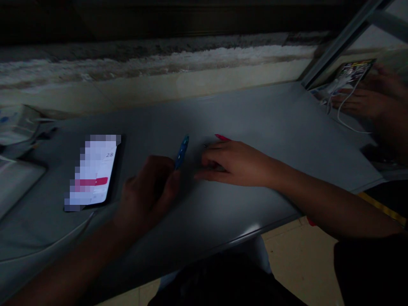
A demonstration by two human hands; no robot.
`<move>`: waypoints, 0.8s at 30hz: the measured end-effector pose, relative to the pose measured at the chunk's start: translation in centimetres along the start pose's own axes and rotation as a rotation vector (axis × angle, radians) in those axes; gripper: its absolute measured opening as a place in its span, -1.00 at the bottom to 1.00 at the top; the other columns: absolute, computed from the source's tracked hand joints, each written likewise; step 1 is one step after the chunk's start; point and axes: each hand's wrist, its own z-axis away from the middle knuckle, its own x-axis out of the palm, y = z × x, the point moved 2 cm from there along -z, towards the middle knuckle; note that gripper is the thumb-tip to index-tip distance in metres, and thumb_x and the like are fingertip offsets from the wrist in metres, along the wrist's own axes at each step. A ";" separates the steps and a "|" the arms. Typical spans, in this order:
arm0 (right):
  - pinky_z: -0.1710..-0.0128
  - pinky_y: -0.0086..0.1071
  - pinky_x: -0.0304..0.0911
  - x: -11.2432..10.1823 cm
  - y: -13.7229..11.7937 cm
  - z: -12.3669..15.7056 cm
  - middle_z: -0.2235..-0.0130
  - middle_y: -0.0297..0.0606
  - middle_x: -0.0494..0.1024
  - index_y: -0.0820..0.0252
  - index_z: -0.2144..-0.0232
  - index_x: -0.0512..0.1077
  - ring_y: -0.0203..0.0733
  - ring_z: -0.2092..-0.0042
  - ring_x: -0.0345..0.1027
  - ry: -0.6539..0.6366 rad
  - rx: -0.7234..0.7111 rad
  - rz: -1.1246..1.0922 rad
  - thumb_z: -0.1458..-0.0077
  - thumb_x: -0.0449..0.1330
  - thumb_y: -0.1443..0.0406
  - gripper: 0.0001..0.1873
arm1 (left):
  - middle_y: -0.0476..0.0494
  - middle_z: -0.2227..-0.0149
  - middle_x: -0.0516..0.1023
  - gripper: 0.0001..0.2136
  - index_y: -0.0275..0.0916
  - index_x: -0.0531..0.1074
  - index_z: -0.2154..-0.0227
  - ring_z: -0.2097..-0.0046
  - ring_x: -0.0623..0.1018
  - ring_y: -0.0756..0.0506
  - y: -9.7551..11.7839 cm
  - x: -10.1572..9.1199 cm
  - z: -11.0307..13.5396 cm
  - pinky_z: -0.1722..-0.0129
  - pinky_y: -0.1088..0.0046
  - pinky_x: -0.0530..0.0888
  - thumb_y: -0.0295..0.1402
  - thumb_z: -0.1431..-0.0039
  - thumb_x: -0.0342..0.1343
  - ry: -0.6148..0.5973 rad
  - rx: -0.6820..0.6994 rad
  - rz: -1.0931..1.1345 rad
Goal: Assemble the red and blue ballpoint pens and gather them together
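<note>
A blue pen (182, 151) sticks up and slightly to the right out of my left hand (148, 187), its lower end pinched between thumb and fingers. To the right, my right hand (234, 163) rests palm down over the grey table, fingers loosely bent and thumb apart from them. Just past its knuckles the end of a pink pen (222, 137) shows; the rest lies hidden under or behind the hand. A small dark tip (205, 145) is visible by the right fingertips, too small to name.
Left of my hands lies a phone (110, 170) with its screen lit. White cable (70, 233), a white box (19, 123) and a pale flat object (21, 182) fill the left side. At the far right another person's hands (366, 100) are near a dark printed package (355, 70) and white cord.
</note>
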 end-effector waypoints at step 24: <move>0.46 -0.38 -0.10 1.0 -1.1 0.1 0.56 -0.51 0.07 0.14 0.59 0.20 -0.41 0.51 -0.01 0.228 0.079 -0.843 -0.44 0.20 -0.22 -0.25 | -0.05 0.14 0.80 -0.84 -0.10 0.55 -0.03 0.24 0.80 -0.13 1.2 0.8 0.9 0.21 0.40 0.68 -0.33 -0.57 0.08 -0.084 0.152 0.004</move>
